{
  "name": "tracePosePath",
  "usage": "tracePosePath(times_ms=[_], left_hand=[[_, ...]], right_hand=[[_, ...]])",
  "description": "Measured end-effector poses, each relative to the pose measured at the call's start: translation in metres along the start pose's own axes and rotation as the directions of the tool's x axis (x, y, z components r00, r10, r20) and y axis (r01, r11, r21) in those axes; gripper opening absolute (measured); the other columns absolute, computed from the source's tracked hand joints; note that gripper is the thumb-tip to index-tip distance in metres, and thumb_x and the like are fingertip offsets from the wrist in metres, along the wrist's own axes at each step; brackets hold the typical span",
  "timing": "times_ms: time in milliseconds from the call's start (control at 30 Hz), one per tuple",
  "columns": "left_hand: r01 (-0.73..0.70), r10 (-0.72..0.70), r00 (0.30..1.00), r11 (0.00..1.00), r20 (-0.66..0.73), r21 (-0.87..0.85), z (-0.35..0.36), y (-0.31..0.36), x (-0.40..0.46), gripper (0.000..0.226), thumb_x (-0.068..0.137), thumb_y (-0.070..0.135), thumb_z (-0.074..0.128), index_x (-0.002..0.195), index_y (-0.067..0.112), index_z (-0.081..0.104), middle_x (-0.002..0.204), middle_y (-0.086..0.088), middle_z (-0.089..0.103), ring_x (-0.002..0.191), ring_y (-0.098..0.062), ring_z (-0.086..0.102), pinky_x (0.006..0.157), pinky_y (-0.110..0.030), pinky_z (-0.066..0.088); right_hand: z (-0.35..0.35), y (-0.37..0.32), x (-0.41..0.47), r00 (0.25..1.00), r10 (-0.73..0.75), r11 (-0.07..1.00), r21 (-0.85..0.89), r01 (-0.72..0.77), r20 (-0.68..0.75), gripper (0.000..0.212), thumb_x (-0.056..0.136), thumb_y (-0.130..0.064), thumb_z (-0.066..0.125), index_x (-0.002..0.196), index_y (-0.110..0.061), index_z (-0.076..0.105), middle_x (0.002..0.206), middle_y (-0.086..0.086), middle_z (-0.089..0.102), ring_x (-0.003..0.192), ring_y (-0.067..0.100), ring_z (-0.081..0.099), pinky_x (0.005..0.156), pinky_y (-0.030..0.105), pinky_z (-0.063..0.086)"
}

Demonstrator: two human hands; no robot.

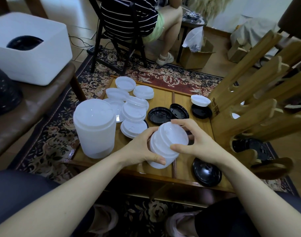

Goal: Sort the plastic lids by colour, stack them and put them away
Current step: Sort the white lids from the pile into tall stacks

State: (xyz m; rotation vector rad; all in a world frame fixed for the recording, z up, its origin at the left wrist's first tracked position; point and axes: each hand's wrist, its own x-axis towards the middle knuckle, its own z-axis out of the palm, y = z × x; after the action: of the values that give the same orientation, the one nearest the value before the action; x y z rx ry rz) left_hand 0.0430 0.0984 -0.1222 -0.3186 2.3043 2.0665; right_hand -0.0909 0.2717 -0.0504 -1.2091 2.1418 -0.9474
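Observation:
Both hands hold a short stack of white lids (pixel 166 142) tilted above the low wooden table (pixel 165 170). My left hand (pixel 142 147) grips its left side and my right hand (pixel 196 142) curls round its right side and top. A tall stack of white lids (pixel 95 129) stands upright at the table's left edge. Several loose white lids (pixel 132 106) lie scattered behind it. Black lids (pixel 160 115) lie in the middle, one more black lid (pixel 207 173) at the front right, and a white lid (pixel 200 100) rests on a black one at the back right.
A wooden rack (pixel 259 106) holding black lids stands on the right. A white box (pixel 28 47) with black lids inside sits on a brown bench at the left. A person sits on a chair (pixel 122 40) behind the table. A cardboard box (pixel 196 57) lies beyond.

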Motion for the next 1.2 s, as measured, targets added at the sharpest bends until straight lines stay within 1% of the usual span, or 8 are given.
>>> tracePosePath(times_ms=[267,367,600,733,867,1000,1100,1200], left_hand=[[0.011,-0.011,1.000,1.000,-0.026,0.019,0.002,0.001,-0.002,0.104,0.052,0.040,0.093,0.141,0.035,0.041,0.134,0.015,0.056,0.126,-0.002,0.051,0.110,-0.040,0.045],[0.019,-0.018,0.999,0.999,-0.028,0.026,0.003,0.001,-0.002,0.105,0.051,0.040,0.092,0.142,0.034,0.040,0.134,0.015,0.055,0.127,-0.001,0.050,0.110,-0.038,0.045],[0.021,-0.020,1.000,0.999,-0.015,0.041,0.001,0.001,-0.002,0.110,0.047,0.043,0.091,0.144,0.031,0.039,0.136,0.015,0.052,0.128,0.000,0.047,0.111,-0.033,0.042],[0.036,-0.037,0.999,0.998,0.029,0.061,-0.002,0.002,-0.002,0.110,0.049,0.043,0.090,0.145,0.030,0.037,0.137,0.014,0.051,0.130,-0.001,0.046,0.112,-0.033,0.041],[0.043,-0.044,0.999,0.997,0.025,0.059,-0.002,0.003,-0.002,0.108,0.049,0.042,0.091,0.144,0.030,0.039,0.136,0.013,0.053,0.129,-0.003,0.048,0.112,-0.037,0.043],[0.045,-0.048,0.997,0.997,0.053,0.063,-0.003,0.007,-0.002,0.113,0.052,0.041,0.091,0.149,0.031,0.033,0.143,0.014,0.047,0.133,-0.002,0.044,0.115,-0.035,0.039],[0.032,-0.033,0.998,0.999,0.061,0.026,0.000,0.016,-0.003,0.121,0.062,0.042,0.088,0.157,0.037,0.012,0.156,0.020,0.027,0.143,0.000,0.027,0.116,-0.025,0.029],[-0.016,0.017,1.000,1.000,-0.016,0.027,0.006,0.019,-0.004,0.114,0.062,0.053,0.086,0.153,0.050,0.019,0.155,0.023,0.030,0.143,0.001,0.029,0.118,-0.034,0.031]], right_hand=[[0.015,-0.004,0.001,0.998,-0.016,0.982,-0.188,0.026,0.055,0.080,0.068,-0.062,0.069,0.141,-0.047,0.039,0.124,-0.022,0.037,0.122,-0.001,0.039,0.098,0.025,0.041],[0.017,-0.008,0.003,0.997,-0.030,0.970,-0.237,0.048,0.076,0.071,0.075,-0.051,0.075,0.137,-0.051,0.041,0.121,-0.022,0.036,0.120,0.002,0.036,0.097,0.024,0.038],[0.018,-0.011,0.004,0.996,-0.013,0.952,-0.304,0.039,0.089,0.075,0.068,-0.064,0.067,0.136,-0.048,0.040,0.130,-0.026,0.041,0.116,0.005,0.035,0.100,0.036,0.040],[0.014,-0.007,0.005,0.978,0.005,0.983,-0.183,0.034,0.207,0.076,0.079,-0.048,0.075,0.144,-0.045,0.036,0.143,-0.024,0.033,0.135,0.003,0.029,0.112,0.036,0.032],[0.004,-0.003,0.008,0.954,0.013,0.996,-0.085,0.013,0.300,0.077,0.082,-0.031,0.078,0.146,-0.041,0.036,0.147,-0.023,0.031,0.138,-0.006,0.026,0.113,0.023,0.025],[0.008,0.001,0.006,0.968,0.020,0.998,-0.057,-0.006,0.250,0.079,0.079,-0.036,0.079,0.145,-0.040,0.038,0.147,-0.023,0.033,0.137,-0.009,0.028,0.111,0.019,0.026],[0.007,0.002,0.004,0.967,0.029,0.999,-0.033,-0.021,0.252,0.084,0.076,-0.043,0.076,0.147,-0.043,0.031,0.150,-0.026,0.028,0.136,-0.014,0.024,0.106,0.010,0.025],[0.006,0.008,0.004,0.964,0.075,0.997,0.011,-0.081,0.254,0.099,0.075,-0.046,0.078,0.152,-0.043,0.016,0.156,-0.026,0.021,0.141,-0.011,0.018,0.113,0.019,0.023]])
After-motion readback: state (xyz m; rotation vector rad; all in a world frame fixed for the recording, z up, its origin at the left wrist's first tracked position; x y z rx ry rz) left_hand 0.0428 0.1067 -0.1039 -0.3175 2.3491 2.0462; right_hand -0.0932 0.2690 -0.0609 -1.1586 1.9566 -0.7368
